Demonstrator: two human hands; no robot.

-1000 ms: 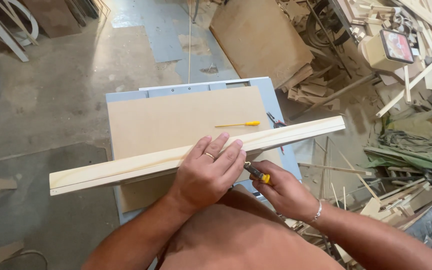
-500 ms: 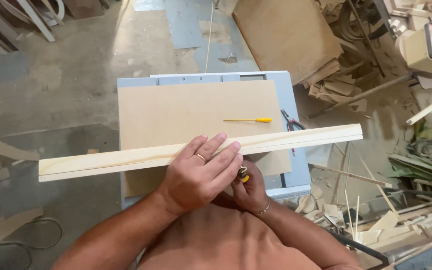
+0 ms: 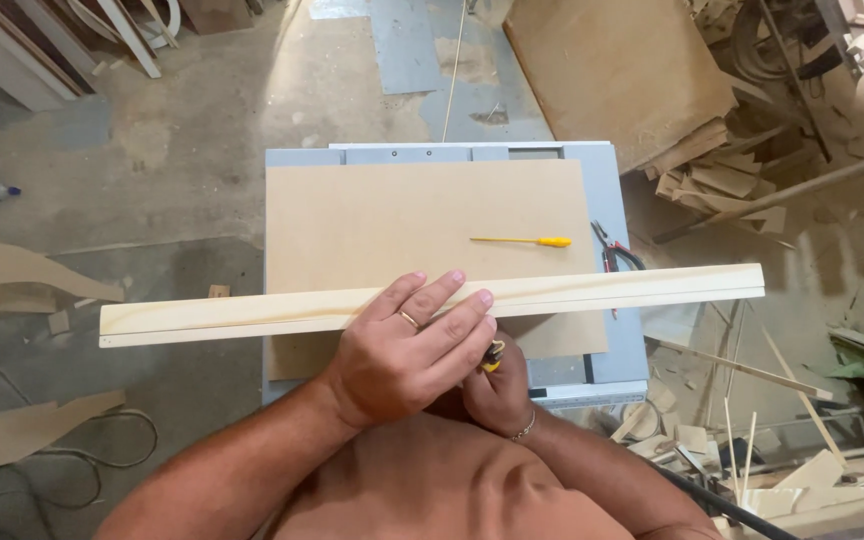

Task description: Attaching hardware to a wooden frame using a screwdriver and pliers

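No box, bin or tray shows near the hands; the things here lie on flat surfaces. A grey-blue work table [image 3: 620, 330] carries a brown fibreboard sheet [image 3: 392, 220], and on that sheet, ahead of the hands and a little to the right, lies a thin yellow-handled screwdriver [image 3: 522, 241]. Just past the sheet's right edge, on the bare table, rest pliers with dark handles [image 3: 612, 248].

The long pale wooden strip [image 3: 602, 290] lies crosswise over the sheet, overhanging the table well out to both sides. The left hand [image 3: 407, 350] lies flat on top of it near its middle, palm down, fingers spread and pressing the strip against the sheet; a ring sits on one finger. The strip runs under those fingers and out to the left and right of the hand.

The right hand [image 3: 497, 385] is tucked just beside and below the left one, at the strip's near edge, closed around a small yellow-and-black tool [image 3: 493, 354]. Only a bit of that tool peeks out between the two hands, so its kind cannot be told. A thin bracelet circles the right wrist.

Beyond the table to the right lies a heap of wood offcuts [image 3: 712, 175] on the concrete floor [image 3: 182, 150], and to the left flat cut-out board shapes [image 3: 12, 275].
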